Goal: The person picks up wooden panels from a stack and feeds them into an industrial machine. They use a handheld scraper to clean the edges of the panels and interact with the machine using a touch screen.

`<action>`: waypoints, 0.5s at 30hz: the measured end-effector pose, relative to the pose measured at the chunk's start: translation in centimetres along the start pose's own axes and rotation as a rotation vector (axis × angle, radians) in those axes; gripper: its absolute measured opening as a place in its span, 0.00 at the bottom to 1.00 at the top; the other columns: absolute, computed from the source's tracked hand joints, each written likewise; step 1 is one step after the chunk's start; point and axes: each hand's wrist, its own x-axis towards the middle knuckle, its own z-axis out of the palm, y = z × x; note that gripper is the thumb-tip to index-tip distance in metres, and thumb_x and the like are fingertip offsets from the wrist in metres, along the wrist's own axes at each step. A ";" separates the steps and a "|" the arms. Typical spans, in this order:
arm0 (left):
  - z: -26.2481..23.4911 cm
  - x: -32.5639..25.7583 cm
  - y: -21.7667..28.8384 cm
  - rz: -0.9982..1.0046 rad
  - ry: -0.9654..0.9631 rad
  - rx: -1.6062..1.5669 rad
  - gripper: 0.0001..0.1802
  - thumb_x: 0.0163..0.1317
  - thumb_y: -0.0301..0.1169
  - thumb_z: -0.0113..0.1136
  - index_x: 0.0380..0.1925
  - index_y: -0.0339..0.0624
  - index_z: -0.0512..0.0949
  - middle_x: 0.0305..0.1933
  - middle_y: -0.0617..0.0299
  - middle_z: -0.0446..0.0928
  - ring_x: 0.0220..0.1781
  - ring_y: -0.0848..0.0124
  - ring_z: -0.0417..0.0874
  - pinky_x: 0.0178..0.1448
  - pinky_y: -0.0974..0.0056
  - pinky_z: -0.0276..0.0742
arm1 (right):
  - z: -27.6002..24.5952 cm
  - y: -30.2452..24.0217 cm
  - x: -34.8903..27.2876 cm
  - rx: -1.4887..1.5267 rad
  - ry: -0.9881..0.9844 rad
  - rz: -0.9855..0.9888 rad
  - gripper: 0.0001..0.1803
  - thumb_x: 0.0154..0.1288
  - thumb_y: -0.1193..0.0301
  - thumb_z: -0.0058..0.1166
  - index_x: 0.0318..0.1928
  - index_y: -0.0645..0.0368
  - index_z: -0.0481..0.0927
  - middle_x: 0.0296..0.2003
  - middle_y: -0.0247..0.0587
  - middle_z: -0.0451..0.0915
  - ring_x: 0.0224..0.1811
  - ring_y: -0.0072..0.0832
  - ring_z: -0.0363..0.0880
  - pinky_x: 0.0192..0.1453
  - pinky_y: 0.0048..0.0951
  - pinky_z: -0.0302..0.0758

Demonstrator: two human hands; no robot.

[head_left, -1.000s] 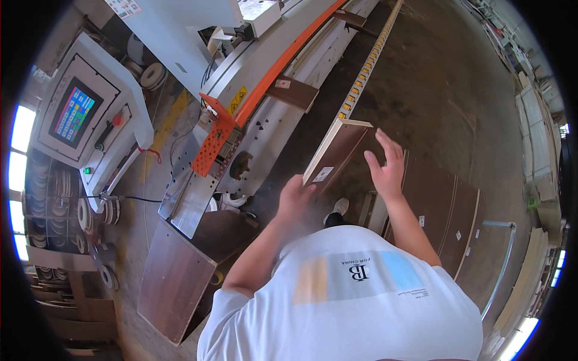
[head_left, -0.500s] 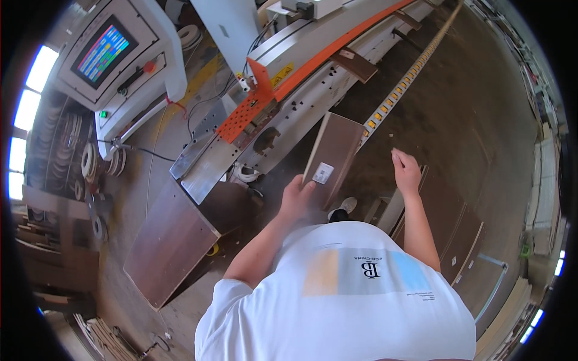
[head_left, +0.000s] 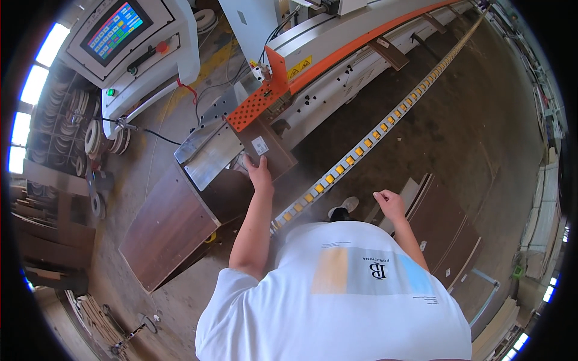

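Observation:
A brown board (head_left: pixel 278 157) with a white label lies at the near end of the long machine, its far corner under the perforated orange guard (head_left: pixel 257 105). My left hand (head_left: pixel 260 174) grips the board's near left edge, thumb on top and the other fingers at the side. Beside that hand is the machine's bare metal infeed plate (head_left: pixel 208 165). My right hand (head_left: pixel 391 206) hangs in the air on the right with its fingers curled together, and nothing shows in it. The floor and a stack of brown panels (head_left: pixel 442 225) lie beyond it.
A rail with yellow rollers (head_left: pixel 359 150) runs diagonally from beside me to the far right. At the left stand a control cabinet (head_left: pixel 141 51) with a lit screen and a large brown panel (head_left: pixel 165 231). Coils of edging (head_left: pixel 93 138) sit behind them.
My left hand has carried the board left and forward, turning it against the machine under the orange guard. My right hand has dropped back toward me. The view has shifted slightly.

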 end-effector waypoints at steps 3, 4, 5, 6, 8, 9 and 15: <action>0.4 0.4 0.2 0.139 -0.111 -0.106 0.39 0.69 0.23 0.57 0.77 0.45 0.54 0.62 0.53 0.75 0.56 0.65 0.78 0.61 0.62 0.74 | 0.2 1.4 -0.2 0.019 0.007 -0.012 0.17 0.67 0.56 0.62 0.36 0.60 0.85 0.25 0.40 0.82 0.27 0.28 0.79 0.34 0.30 0.74; 0.7 0.8 0.0 0.125 -0.137 -0.165 0.40 0.68 0.21 0.57 0.78 0.45 0.54 0.64 0.53 0.74 0.57 0.65 0.78 0.61 0.63 0.74 | 0.1 1.8 -0.2 0.020 0.006 -0.014 0.17 0.67 0.56 0.62 0.36 0.60 0.85 0.25 0.40 0.82 0.27 0.28 0.79 0.34 0.30 0.74; 0.9 1.2 -0.3 0.111 -0.164 -0.224 0.40 0.68 0.18 0.56 0.78 0.45 0.53 0.65 0.53 0.73 0.58 0.66 0.78 0.61 0.64 0.75 | 0.0 2.2 -0.3 0.024 -0.015 -0.004 0.17 0.67 0.57 0.62 0.37 0.60 0.85 0.26 0.41 0.83 0.27 0.28 0.80 0.35 0.30 0.75; 1.3 1.6 -0.6 0.113 -0.164 -0.224 0.40 0.68 0.18 0.56 0.78 0.45 0.53 0.65 0.53 0.73 0.58 0.66 0.78 0.61 0.64 0.75 | -0.1 2.7 -0.4 0.029 -0.036 0.007 0.17 0.67 0.57 0.62 0.38 0.60 0.86 0.27 0.41 0.83 0.28 0.28 0.81 0.35 0.31 0.75; 2.8 1.6 -0.8 0.203 -0.151 -0.256 0.42 0.68 0.20 0.59 0.79 0.50 0.52 0.63 0.54 0.77 0.56 0.66 0.80 0.60 0.63 0.76 | -0.2 4.0 -1.0 0.014 -0.036 0.024 0.17 0.67 0.56 0.62 0.38 0.59 0.86 0.28 0.43 0.84 0.29 0.32 0.82 0.37 0.32 0.76; 3.5 1.8 -1.1 0.200 -0.155 -0.255 0.42 0.68 0.20 0.59 0.79 0.50 0.52 0.63 0.54 0.77 0.56 0.66 0.80 0.60 0.63 0.76 | -0.2 4.7 -1.4 0.000 -0.038 0.037 0.18 0.67 0.55 0.61 0.39 0.59 0.87 0.29 0.45 0.85 0.31 0.35 0.83 0.38 0.33 0.77; 8.4 0.7 -0.2 0.129 -0.175 -0.249 0.43 0.65 0.16 0.59 0.78 0.42 0.54 0.62 0.53 0.77 0.56 0.68 0.80 0.60 0.67 0.75 | -1.2 6.4 -2.7 0.020 -0.103 0.116 0.19 0.67 0.55 0.61 0.41 0.60 0.86 0.30 0.47 0.85 0.32 0.38 0.84 0.39 0.35 0.77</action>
